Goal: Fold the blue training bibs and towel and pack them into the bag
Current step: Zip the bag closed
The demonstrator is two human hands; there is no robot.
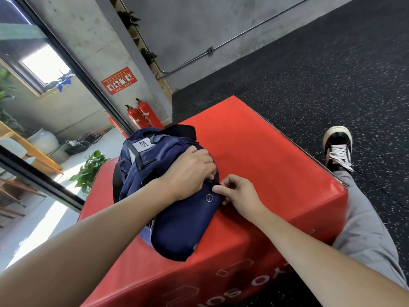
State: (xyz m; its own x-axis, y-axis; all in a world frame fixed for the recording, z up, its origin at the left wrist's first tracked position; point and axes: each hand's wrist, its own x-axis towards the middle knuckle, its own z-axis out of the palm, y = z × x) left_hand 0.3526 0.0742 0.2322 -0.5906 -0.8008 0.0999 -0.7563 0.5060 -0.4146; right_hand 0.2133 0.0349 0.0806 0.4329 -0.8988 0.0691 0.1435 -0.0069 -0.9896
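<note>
a: where's the bag?

b: navy bag (177,209) lying on its side on the red padded box (265,162), toward the box's left half. black strap (181,130) draped over the far end. grey label patch (142,145) facing up.

a: hands?

b: left hand (190,171) is on top of the bag, fingers curled down over the fabric, gripping it next to the zip line. right hand (238,192) just beside it, thumb and forefinger pinched together on what looks like the small black zip pull (213,182) at the bag's right edge. the two hands nearly touch.

a: zip open or closed?

b: can't tell from here, the hands cover that stretch. bag looks full and rounded though. small round snap (209,198) visible on the near end panel, just below the right thumb.

a: bibs, towel?

b: can't see into the bag.

a: rest of the scene?

b: person's right leg in grey trousers (363,229) alongside the box, black sneaker with white laces (337,149) on the speckled black floor (309,74). two red fire extinguishers (141,115) against the concrete wall behind the bag, red safety sign (119,80) above them. potted plant (90,167) left of the box by the glass.
</note>
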